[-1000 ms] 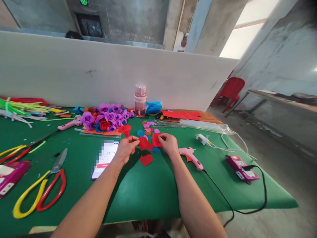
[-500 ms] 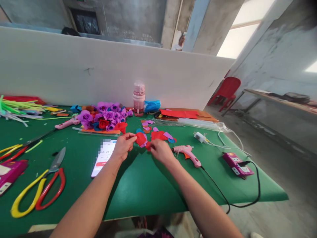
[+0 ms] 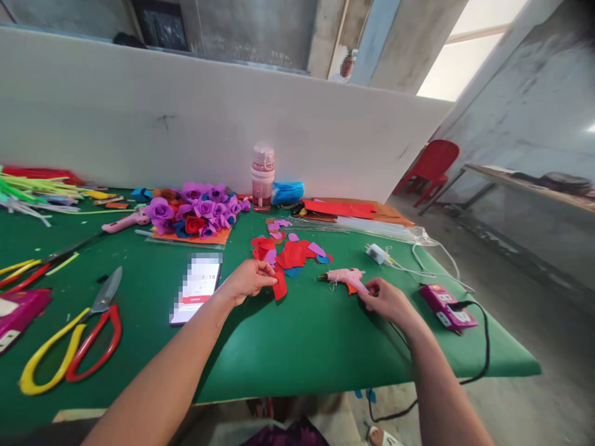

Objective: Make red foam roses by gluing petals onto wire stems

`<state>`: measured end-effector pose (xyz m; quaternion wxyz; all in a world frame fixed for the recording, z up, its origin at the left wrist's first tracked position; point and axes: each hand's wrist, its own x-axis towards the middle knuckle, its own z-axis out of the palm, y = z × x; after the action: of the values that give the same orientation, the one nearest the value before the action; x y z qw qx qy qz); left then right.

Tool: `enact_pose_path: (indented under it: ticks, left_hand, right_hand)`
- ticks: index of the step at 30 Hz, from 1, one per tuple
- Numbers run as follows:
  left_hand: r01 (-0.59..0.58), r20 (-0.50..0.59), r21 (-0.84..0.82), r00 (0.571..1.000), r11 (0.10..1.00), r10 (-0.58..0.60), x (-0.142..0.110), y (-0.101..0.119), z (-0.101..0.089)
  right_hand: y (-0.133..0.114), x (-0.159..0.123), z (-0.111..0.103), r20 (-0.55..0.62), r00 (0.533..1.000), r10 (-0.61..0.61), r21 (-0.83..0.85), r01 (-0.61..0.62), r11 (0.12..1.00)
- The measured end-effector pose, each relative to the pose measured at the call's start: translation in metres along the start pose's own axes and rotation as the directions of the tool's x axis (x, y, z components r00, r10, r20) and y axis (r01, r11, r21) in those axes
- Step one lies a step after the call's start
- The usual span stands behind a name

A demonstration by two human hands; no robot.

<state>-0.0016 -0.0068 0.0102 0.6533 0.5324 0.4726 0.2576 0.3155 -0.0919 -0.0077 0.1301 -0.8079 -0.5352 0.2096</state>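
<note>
My left hand (image 3: 252, 280) pinches a red petal (image 3: 279, 287), which looks cut from paper and hangs from the fingertips just above the green table. Behind it lies a loose pile of cut petals (image 3: 297, 254) in red, purple and blue. My right hand (image 3: 382, 298) is closed around the handle of a pink hot glue gun (image 3: 344, 276). The nozzle of the gun points left, toward the pile, and its black cord runs down past my right wrist. A phone (image 3: 198, 288) with a timer on its screen lies left of my left hand.
Purple and red handmade roses (image 3: 204, 210) are heaped at the back left. Yellow-and-red-handled scissors (image 3: 95, 328) lie at the front left. A pink bottle (image 3: 263, 176) stands by the white partition (image 3: 186, 118). A purple box (image 3: 447, 308) with a plugged-in cord sits right.
My right hand has left the petal pile and moved right onto the glue gun. My left hand has shifted right and toward me, with the red petal now hanging from its fingers.
</note>
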Motion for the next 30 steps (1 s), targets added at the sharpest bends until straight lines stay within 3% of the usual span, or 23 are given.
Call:
enact_pose_path:
  ticks: [3,7,13,15,16,18,23,30]
  left_hand:
    - [0.021,-0.037,0.130,0.999,0.991,-0.016,0.003,-0.005,0.000]
    - [-0.037,-0.094,0.289,0.993,0.957,0.067,0.007,-0.012,-0.003]
    - [-0.089,-0.106,0.381,0.985,0.920,0.139,0.013,-0.018,-0.006]
    - [-0.074,-0.122,0.372,0.984,0.925,0.128,0.013,-0.018,-0.005]
    - [-0.067,-0.130,0.363,0.984,0.929,0.122,0.012,-0.018,-0.004]
    - [-0.060,-0.136,0.343,0.984,0.937,0.112,0.011,-0.017,-0.004]
    - [-0.053,-0.137,0.329,0.985,0.943,0.103,0.010,-0.014,-0.003]
    - [-0.065,-0.118,0.352,0.986,0.934,0.113,0.012,-0.015,-0.002]
  right_hand:
    - [-0.001,0.003,0.001,0.035,0.994,-0.104,-0.006,0.104,0.995]
    - [0.002,-0.007,-0.004,-0.060,0.980,-0.190,0.078,0.195,0.978]
    - [-0.019,-0.045,-0.005,-0.104,0.977,-0.189,0.508,0.215,0.834]
    - [-0.034,-0.056,-0.005,0.020,0.984,-0.178,0.590,0.132,0.797]
    - [-0.041,-0.061,-0.004,0.100,0.976,-0.194,0.600,0.097,0.794]
    - [-0.053,-0.068,-0.002,0.149,0.958,-0.245,0.604,0.108,0.790]
    - [-0.075,-0.074,0.010,0.112,0.926,-0.360,0.534,0.250,0.808]
    - [-0.095,-0.075,0.024,0.069,0.858,-0.508,0.484,0.416,0.769]
